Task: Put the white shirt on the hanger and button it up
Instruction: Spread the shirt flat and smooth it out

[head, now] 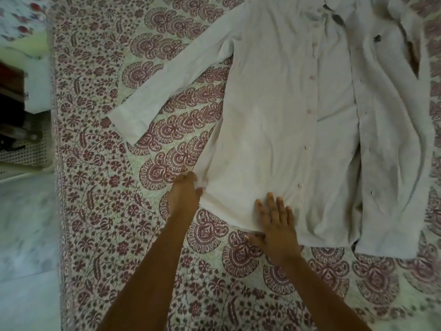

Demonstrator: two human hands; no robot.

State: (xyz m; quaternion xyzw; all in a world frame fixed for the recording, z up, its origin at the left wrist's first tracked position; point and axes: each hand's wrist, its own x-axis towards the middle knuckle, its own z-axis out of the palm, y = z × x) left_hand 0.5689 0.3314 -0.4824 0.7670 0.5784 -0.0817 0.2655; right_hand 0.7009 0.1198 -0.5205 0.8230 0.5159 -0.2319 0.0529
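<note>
The white shirt (274,111) lies spread on the patterned bedspread, collar at the top, front unbuttoned, with a row of buttons down the left panel. One sleeve stretches out to the left. A dark hanger (338,20) shows at the collar, and a brown part of it pokes out at the right shoulder. My left hand (185,195) pinches the shirt's lower left hem corner. Flat on the hem just to the right, fingers straight, lies my right hand (276,225).
The red-and-cream patterned bedspread (114,187) covers the bed. Its left edge runs down the frame, with pale floor (26,235) beyond it. Dark furniture and a floral cloth (21,20) sit at the far left.
</note>
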